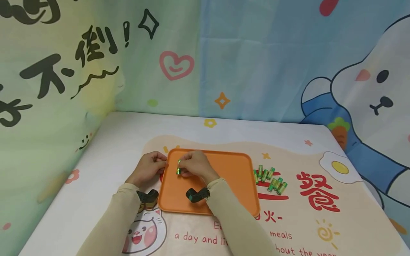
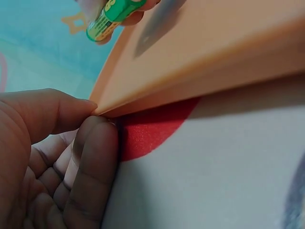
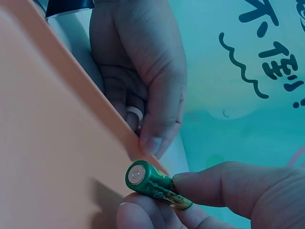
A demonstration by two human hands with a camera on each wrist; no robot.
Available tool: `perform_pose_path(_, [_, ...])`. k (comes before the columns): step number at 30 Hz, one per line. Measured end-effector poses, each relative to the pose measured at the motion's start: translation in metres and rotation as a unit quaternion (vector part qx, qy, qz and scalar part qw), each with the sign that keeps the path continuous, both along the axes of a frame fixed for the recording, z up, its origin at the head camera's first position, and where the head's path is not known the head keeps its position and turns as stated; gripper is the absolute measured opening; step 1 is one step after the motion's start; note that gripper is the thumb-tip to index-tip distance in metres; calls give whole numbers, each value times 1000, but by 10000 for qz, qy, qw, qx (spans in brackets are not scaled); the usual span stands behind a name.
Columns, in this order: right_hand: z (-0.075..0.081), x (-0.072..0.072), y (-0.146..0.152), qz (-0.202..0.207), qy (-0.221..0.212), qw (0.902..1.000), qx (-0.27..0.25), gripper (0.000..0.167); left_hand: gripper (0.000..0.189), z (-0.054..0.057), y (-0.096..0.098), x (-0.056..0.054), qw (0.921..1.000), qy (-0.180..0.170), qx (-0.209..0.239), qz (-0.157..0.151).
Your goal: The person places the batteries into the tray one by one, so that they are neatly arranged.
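Observation:
My right hand [image 1: 198, 166] pinches a green and gold battery [image 1: 178, 167] between thumb and fingers, over the left part of an orange tray [image 1: 224, 177]. In the right wrist view the flat metal end of the battery [image 3: 155, 183] faces the camera, and its shadow falls on the tray. At the tray's left edge, my left hand [image 1: 148, 168] pinches the rim between thumb and forefinger. The left wrist view shows that thumb [image 2: 62, 112] on top of the rim, with the held battery [image 2: 114, 18] above the tray.
Several more green batteries [image 1: 271, 179] lie loose on the table just right of the tray. A printed cloth [image 1: 307, 227] with lettering and cartoon figures covers the tabletop. Printed curtains [image 1: 256, 64] stand behind and to the left.

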State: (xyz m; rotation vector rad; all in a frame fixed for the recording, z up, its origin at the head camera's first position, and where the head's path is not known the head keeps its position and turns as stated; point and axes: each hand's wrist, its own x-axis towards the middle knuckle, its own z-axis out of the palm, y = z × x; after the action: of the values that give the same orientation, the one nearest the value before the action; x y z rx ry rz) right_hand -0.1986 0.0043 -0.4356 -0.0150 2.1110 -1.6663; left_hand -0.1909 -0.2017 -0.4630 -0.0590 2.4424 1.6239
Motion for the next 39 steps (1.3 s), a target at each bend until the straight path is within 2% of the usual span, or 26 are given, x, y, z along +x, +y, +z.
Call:
perform_pose_path(10, [3, -1, -12, -20, 8, 9999, 115, 12, 18, 1, 1, 1, 9998, -98, 135, 59])
perform_pose_path(20, [-1, -2, -21, 16, 121, 9991, 410, 8, 17, -1, 1, 0, 9997, -1, 235, 15])
perform_pose_path(32, [3, 0, -32, -73, 140, 9973, 719, 7, 17, -1, -2, 1, 10000, 33, 50, -40])
perform_pose_path(39, [2, 0, -35, -71, 295, 9957, 875, 13, 17, -1, -1, 0, 10000, -1, 73, -7])
